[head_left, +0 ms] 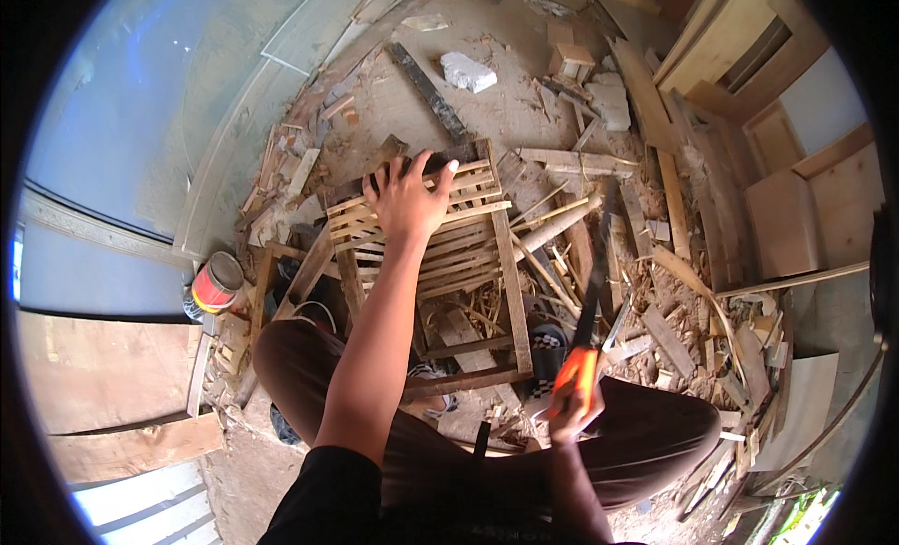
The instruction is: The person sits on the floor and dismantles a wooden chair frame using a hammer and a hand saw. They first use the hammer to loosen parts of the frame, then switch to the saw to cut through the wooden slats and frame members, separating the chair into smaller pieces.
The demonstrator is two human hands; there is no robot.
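Amid scattered scrap wood (pixel 667 339), a person's left hand (pixel 412 200) lies with fingers splayed over the far edge of a slatted wooden frame (pixel 464 264) at center — the right hand (pixel 573 414), at 5 o'clock, clenched around an orange-handled saw (pixel 589 306) pointing just past 12. A red-and-yellow can (pixel 217 285) stands at 9 o'clock; a white chunk (pixel 468 72) lies near 12.
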